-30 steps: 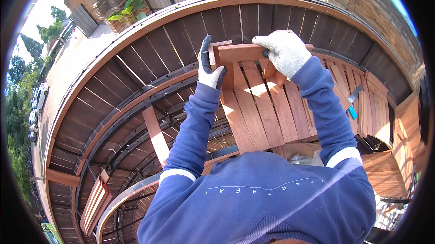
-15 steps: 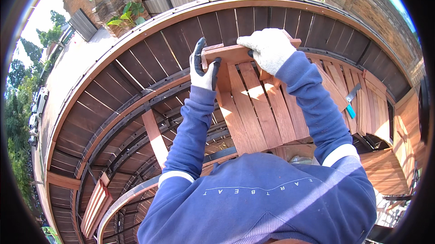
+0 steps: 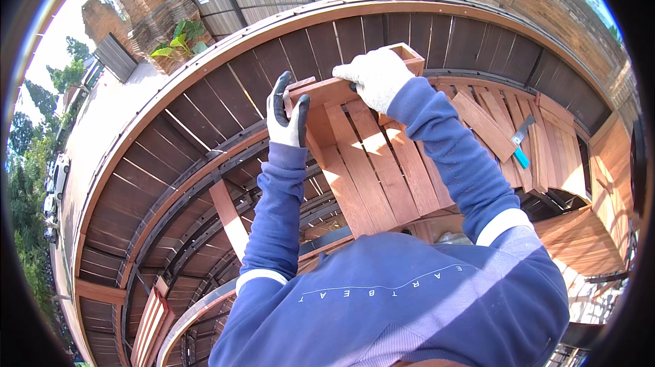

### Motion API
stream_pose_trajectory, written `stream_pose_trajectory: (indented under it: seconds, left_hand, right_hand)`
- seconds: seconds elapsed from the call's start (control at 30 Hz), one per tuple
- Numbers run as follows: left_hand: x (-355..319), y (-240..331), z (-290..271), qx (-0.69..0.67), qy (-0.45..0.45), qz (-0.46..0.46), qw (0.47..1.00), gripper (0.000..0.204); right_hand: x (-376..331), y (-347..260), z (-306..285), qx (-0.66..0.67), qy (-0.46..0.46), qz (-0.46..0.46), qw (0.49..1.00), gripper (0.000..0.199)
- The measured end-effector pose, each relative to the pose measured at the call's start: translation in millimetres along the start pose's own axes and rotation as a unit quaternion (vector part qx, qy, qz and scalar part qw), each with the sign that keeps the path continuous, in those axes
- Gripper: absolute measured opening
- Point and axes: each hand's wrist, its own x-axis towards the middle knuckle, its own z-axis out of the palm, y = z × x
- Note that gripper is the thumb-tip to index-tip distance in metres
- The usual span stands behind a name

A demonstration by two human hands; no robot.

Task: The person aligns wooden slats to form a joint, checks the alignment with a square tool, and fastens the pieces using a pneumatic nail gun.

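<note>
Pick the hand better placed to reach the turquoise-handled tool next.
Right, likely: the right hand is nearer the turquoise-handled tool, lying to the right. The left hand is at the wooden frame's far end. The right grips that frame, though, so would need freeing.

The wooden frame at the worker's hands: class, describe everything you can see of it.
The wooden frame looks like reddish-brown timber: a long, flat board faces the worker, and shorter pieces and an opening show at its right end. It slants slightly upward to the right in the picture, at the far end of the slatted boards. The gloved right hand grips it; the left hand spreads around its left end. Its joints are unclear.
</note>
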Motion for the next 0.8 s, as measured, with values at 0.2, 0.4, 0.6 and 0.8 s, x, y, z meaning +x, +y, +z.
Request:
stream_pose_trajectory:
  seconds: [0.2,0.4,0.6,0.8]
  left_hand:
    - [39.6,7.5,-24.4,-0.007,-0.175,-0.126,0.976,0.053]
    - [88.9,40.4,-17.6,0.303,-0.386,-0.13,0.862,0.053]
    - [94.3,29.3,-9.4,0.395,-0.429,-0.033,0.812,0.048]
    - [95.3,36.2,-7.1,0.421,-0.441,-0.049,0.791,0.043]
  right_hand:
    - [-4.2,4.0,8.4,0.022,0.051,-0.016,0.998,0.031]
    - [4.1,6.1,6.0,0.008,-0.008,-0.011,1.0,0.034]
    - [6.7,13.7,11.2,0.026,0.053,-0.039,0.998,0.032]
    - [7.4,13.5,14.4,0.045,0.048,-0.021,0.998,0.033]
